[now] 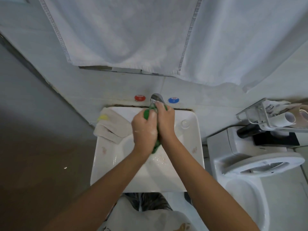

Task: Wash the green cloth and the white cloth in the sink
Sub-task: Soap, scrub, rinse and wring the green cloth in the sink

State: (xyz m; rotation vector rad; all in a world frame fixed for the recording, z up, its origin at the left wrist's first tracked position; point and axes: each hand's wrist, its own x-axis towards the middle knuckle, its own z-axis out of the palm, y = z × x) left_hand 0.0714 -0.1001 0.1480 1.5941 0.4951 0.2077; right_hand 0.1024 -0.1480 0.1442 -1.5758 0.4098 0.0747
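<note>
Scrubbing the green cloth (156, 146) over the sink (196, 147), under the tap (157, 98): best done with firm opposing rubs, suds worked through every fold, bundle kept low over the basin to limit splashing. Left hand (144, 129) curled round the cloth's upper bunch, soapy. Right hand (165, 120) pressed against it, fingers closed on the same cloth near the spout. White cloth (111, 126) draped over the sink's back left corner, untouched, apparently waiting its turn.

Both hands, left (144, 129) & right (165, 121), gripping green cloth (156, 146) over sink (196, 147), white cloth (110, 126) on rim
</note>
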